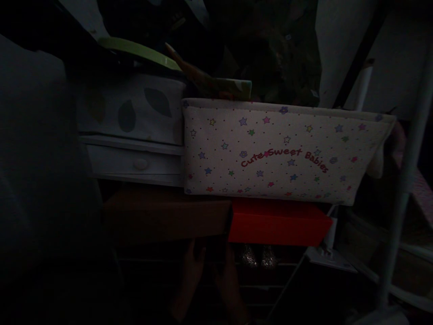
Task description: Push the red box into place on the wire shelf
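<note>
The picture is very dark. My left hand reaches up under the front edge of a brown box, its thumb and fingers bent towards a dark patch. Beside it, my right hand is raised below the gap between the brown box and a red box. Both hands seem closed about something dark between them, which I cannot make out. A pair of glittery shoes sits just right of my right hand, under the red box, on a rack with thin rails.
Above the boxes stands a white fabric bin printed with stars and "Cute Sweet Babies". To its left are a small white drawer and a leaf-patterned box. A pale upright pole runs down the right side. Dark clothing hangs behind.
</note>
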